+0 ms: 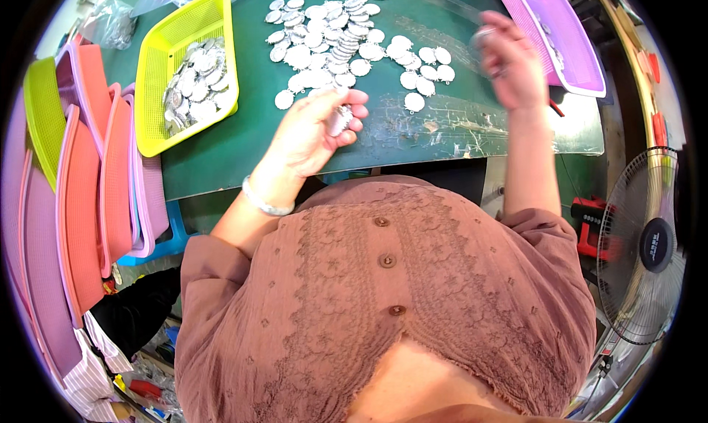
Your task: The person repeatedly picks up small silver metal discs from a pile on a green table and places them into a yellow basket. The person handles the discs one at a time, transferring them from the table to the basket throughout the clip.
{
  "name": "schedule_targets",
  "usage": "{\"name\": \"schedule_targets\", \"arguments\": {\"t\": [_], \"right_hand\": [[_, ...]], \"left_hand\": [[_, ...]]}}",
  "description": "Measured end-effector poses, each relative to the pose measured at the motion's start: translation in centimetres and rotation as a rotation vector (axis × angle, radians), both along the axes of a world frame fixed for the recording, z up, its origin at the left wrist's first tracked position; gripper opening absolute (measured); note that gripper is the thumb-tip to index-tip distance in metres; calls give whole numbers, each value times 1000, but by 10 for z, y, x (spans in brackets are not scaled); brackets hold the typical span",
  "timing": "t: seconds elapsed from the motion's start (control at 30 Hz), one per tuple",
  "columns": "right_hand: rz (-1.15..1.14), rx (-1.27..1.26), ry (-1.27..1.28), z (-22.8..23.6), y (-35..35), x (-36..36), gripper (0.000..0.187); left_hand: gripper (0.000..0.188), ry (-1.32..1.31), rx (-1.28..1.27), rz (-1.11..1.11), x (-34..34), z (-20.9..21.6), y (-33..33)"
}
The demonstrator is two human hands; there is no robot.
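My left hand [313, 128] is curled, palm up, round a few round silver metal discs [340, 120], just off the table's near edge. Over the right part of the table, my right hand [514, 65] is closed with a silver disc [482, 36] between its fingertips, slightly smeared by motion. Beside that hand stands a purple basket [590, 75] with some discs in it. A heap of silver discs [317, 36] with small loops on their rims lies in the middle, several of them loose at its right. More discs [198, 87] fill part of the yellow-green basket [151, 91] on the left.
The green tabletop [402, 132] is scratched near its front edge. Stacked orange and purple baskets [81, 202] stand at the left. Clear plastic bags [118, 17] lie at the far left. A fan [640, 246] stands at the right.
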State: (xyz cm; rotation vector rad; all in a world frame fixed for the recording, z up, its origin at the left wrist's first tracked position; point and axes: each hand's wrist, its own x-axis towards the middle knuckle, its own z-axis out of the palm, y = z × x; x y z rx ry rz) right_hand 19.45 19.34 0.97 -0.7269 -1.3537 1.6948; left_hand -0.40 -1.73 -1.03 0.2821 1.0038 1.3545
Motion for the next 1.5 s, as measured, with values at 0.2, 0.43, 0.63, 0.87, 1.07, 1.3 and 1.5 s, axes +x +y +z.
{"name": "schedule_targets", "arguments": {"t": [0.2, 0.43, 0.63, 0.87, 1.07, 1.3, 1.5], "right_hand": [[-633, 456, -458, 10, 125, 82, 36], [-541, 1137, -1069, -14, 116, 62, 42], [58, 985, -752, -18, 12, -31, 39], [318, 1102, -801, -41, -10, -68, 46], [317, 1152, -760, -37, -9, -68, 49], [444, 276, -417, -24, -25, -64, 42], [477, -205, -73, -14, -67, -62, 40]], "left_hand": [[26, 148, 317, 167, -68, 30, -14], [27, 1140, 117, 632, -135, 37, -19], [20, 1625, 227, 639, -119, 23, -16], [17, 1325, 335, 347, -44, 12, -1], [15, 1156, 234, 159, -21, 1, 1], [21, 742, 159, 19, -3, -5, 6], [20, 432, 116, 92, 12, -4, 16]]}}
